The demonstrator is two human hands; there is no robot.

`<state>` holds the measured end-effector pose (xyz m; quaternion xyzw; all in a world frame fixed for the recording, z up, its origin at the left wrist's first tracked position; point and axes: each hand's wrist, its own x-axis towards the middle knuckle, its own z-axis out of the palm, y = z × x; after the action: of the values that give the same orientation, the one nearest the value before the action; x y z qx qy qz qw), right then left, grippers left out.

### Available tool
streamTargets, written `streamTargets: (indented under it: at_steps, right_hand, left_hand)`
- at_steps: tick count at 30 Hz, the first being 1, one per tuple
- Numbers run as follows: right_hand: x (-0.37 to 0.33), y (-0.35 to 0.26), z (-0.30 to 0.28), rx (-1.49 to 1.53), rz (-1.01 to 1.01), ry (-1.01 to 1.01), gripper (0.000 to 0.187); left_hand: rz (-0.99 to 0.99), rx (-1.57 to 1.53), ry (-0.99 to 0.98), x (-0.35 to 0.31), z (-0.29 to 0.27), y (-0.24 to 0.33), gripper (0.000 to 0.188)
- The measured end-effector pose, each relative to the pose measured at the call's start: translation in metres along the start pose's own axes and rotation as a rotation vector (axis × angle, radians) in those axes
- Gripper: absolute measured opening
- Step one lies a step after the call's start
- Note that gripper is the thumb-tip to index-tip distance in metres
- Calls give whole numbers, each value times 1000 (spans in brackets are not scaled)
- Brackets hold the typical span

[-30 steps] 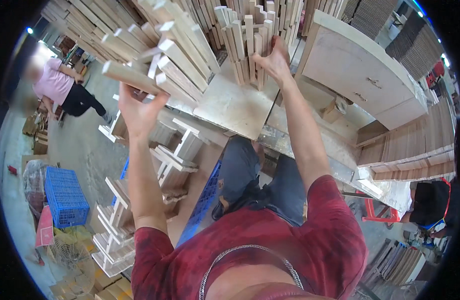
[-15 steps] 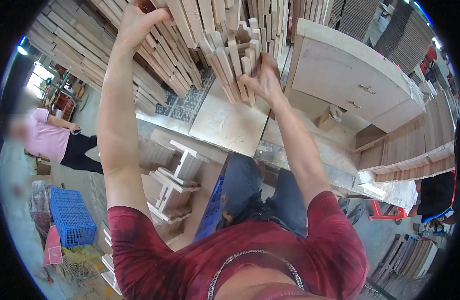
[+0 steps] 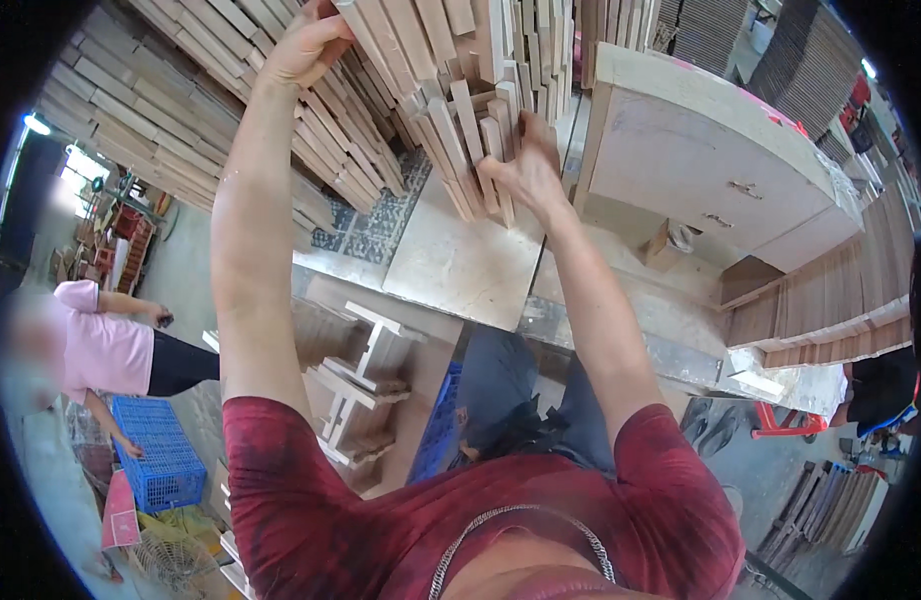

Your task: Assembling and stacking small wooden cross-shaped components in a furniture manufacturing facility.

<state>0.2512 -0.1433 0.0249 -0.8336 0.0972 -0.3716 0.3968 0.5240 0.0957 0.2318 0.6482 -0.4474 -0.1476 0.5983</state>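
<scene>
A bundle of short wooden strips (image 3: 468, 130) stands on end on a pale board (image 3: 461, 255), in front of taller strips. My right hand (image 3: 531, 178) grips this bundle at its right side, thumb across the front and fingers round the edge. Farther up and to the left, my left hand (image 3: 306, 52) is curled at the left edge of the tall wooden strips (image 3: 401, 40). Its thumb points right against them; its fingers are partly hidden at the top of the picture.
Stacked wooden strips (image 3: 131, 110) fill the far left. A pale cabinet (image 3: 701, 150) stands right of my right arm. Below my left arm lie cut wooden frame pieces (image 3: 356, 385). A person in a pink shirt (image 3: 111, 340) is at the left, beside a blue crate (image 3: 161, 450).
Both hands keep their places on the strips while the view shifts slightly. The person in pink has moved nearer the blue crate and now has a hand at it.
</scene>
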Motion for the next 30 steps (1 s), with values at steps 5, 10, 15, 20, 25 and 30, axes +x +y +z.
streamTargets:
  at_steps: [5, 10, 15, 20, 25, 30]
  right_hand:
    - [-1, 20, -14, -5, 40, -40, 91]
    - [-1, 2, -17, -2, 117, -39, 87]
    - [5, 16, -20, -17, 81, -21, 87]
    - [7, 5, -7, -39, 49, 5, 81]
    - [-12, 48, -7, 221, -92, -185, 70]
    - [-7, 24, -11, 234, 73, -138, 87]
  left_hand:
    - [-23, -263, -203, 18, 51, -27, 64]
    - [-93, -337, -358, 22, 37, -32, 52]
    - [-138, -354, -282, 31, 46, -43, 55]
    - [-29, -438, -100, 6, 44, -43, 53]
    - [31, -52, -28, -24, 78, -86, 36]
    - [-115, -447, -85, 33, 103, -49, 47]
